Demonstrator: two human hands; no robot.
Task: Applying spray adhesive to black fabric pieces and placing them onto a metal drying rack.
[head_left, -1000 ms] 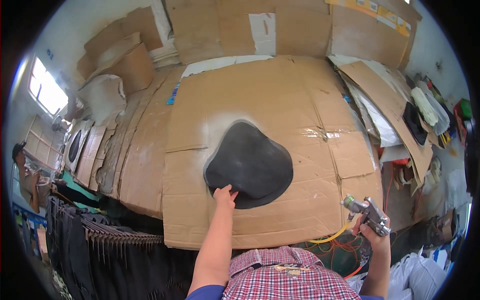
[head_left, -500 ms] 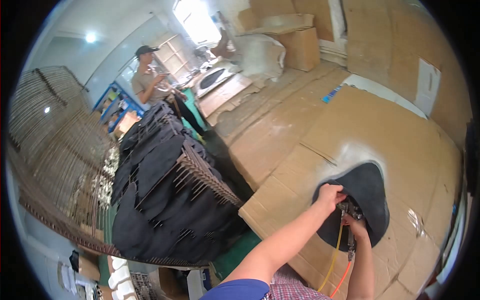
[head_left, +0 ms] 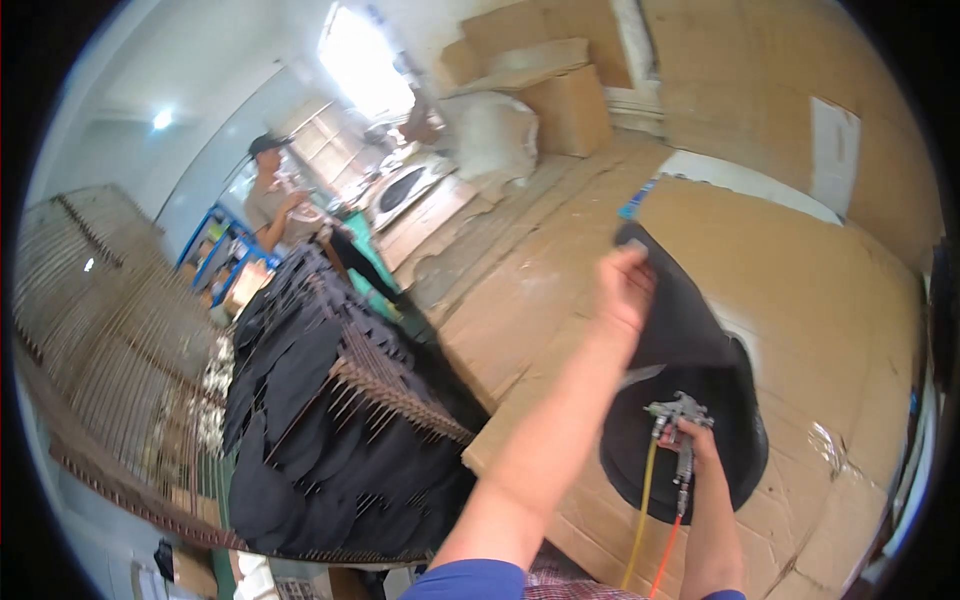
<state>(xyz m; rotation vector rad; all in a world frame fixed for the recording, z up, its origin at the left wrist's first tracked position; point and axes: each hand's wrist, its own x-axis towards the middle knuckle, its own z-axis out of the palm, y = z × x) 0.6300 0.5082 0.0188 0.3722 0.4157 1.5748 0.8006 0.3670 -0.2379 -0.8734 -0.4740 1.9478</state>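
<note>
My left hand (head_left: 625, 285) pinches the upper end of a black flat sheet (head_left: 685, 320), raised and bent up off the cardboard. Below it lies more black material with a rounded outline (head_left: 640, 455); whether the two are one piece I cannot tell. In my right hand (head_left: 698, 445) is a metal spray gun (head_left: 680, 412), held over this lower black part. A yellow hose (head_left: 645, 510) and an orange hose (head_left: 672, 550) run from the gun toward my body.
Cardboard (head_left: 800, 320) covers the worktable, with a whitish patch beside the black material. To the left, a wire rack (head_left: 380, 390) carries several black pieces (head_left: 290, 380). Another person (head_left: 275, 195) stands beyond it. A cardboard box (head_left: 568, 110) sits at the back.
My left hand has moved up and away, lifting the black sheet. The spray gun, earlier half hidden by the material, now shows over the lower black part. The view has shifted slightly.
</note>
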